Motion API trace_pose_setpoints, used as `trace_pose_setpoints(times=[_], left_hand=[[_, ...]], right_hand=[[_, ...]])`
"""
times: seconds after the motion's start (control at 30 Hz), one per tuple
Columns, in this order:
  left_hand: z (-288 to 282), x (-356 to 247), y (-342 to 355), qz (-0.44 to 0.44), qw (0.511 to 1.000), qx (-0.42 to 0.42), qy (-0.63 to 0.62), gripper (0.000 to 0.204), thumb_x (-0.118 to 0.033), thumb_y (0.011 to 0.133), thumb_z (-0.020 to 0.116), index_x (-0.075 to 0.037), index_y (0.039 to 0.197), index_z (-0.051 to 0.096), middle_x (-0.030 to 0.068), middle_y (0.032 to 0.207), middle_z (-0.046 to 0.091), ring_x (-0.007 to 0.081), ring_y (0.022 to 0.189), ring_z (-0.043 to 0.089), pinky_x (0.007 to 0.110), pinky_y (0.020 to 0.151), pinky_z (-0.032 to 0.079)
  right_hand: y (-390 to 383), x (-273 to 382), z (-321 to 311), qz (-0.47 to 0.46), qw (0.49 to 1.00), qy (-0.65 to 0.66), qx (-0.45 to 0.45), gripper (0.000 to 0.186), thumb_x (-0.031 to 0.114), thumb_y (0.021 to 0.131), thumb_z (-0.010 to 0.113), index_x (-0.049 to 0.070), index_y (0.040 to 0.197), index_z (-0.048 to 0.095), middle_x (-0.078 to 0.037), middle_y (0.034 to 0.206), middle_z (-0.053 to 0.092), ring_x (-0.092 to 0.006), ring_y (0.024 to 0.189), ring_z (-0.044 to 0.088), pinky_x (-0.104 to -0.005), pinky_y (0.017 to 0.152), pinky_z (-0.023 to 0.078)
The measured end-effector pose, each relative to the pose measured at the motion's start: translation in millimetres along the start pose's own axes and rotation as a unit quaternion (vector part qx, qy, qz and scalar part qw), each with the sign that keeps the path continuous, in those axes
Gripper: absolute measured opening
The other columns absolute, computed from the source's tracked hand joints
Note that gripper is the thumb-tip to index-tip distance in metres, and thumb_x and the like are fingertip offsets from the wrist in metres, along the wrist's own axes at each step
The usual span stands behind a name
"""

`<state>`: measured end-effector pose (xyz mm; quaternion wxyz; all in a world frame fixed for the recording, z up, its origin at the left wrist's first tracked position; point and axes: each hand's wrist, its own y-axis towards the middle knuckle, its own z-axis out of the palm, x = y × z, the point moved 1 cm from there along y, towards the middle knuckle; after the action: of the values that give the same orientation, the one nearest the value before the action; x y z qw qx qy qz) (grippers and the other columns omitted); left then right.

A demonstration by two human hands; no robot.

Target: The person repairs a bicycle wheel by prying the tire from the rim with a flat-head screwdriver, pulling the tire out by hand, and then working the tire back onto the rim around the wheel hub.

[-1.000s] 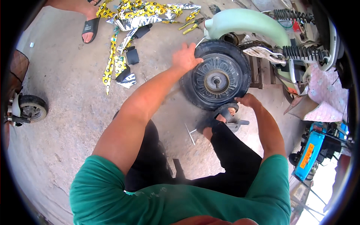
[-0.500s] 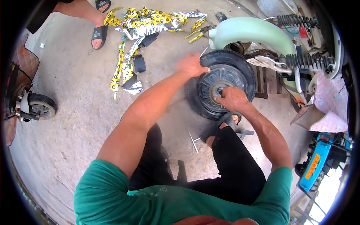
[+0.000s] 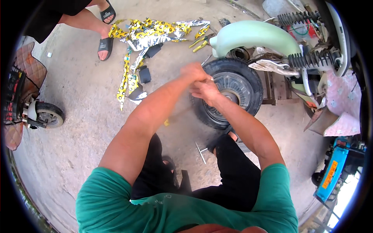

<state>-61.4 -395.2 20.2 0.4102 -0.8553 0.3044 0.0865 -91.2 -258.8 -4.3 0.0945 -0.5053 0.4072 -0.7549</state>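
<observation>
A scooter wheel with a black tyre (image 3: 254, 73) and a grey metal hub (image 3: 237, 87) stands in front of me. At the tyre's upper left edge my left hand (image 3: 192, 73) is smeared by motion, its fingers partly hidden. Right against it is my right hand (image 3: 206, 91), fingers curled over the left side of the wheel; whatever they hold, if anything, does not show. A thin metal rod (image 3: 206, 59) pokes out just beyond the left hand; whether that hand grips it is unclear.
A pale green fender (image 3: 252, 37) and a coil spring (image 3: 311, 59) flank the wheel. Yellow-handled pliers (image 3: 201, 43) lie near crumpled yellow-and-silver wrapping (image 3: 155, 33). A T-shaped metal tool (image 3: 201, 152) lies by my foot. Another person's sandalled foot (image 3: 104, 48) is at upper left.
My right hand has left the hub's centre and moved up and left to meet my left hand. The left hand stays by the tyre's edge. The view has shifted slightly.
</observation>
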Motion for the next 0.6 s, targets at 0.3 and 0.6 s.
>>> trace_pose_setpoints(times=[0.3, 0.6], left_hand=[[10, 11, 6, -0.014, 0.999, -0.041, -0.008, 0.075, -0.067, 0.068, 0.088, -0.01, 0.117, 0.081, 0.0124, 0.12, 0.079, 0.0297, 0.112, 0.075, 0.043, 0.093, 0.06], [3, 5, -5, -0.033, 0.997, -0.016, -0.061, 0.078, -0.067, 0.066, 0.089, -0.006, 0.114, 0.081, 0.0142, 0.117, 0.079, 0.0279, 0.109, 0.077, 0.04, 0.092, 0.06]], right_hand=[[-7, 12, 16, 0.036, 0.993, -0.113, -0.006, 0.031, 0.03, 0.102, 0.066, 0.007, 0.122, 0.065, -0.007, 0.117, 0.07, -0.0209, 0.105, 0.071, -0.0395, 0.089, 0.061], [1, -5, 16, -0.007, 0.996, 0.084, 0.018, 0.014, 0.019, 0.099, 0.068, 0.008, 0.108, 0.065, -0.004, 0.091, 0.068, -0.0149, 0.072, 0.067, -0.0304, 0.06, 0.055]])
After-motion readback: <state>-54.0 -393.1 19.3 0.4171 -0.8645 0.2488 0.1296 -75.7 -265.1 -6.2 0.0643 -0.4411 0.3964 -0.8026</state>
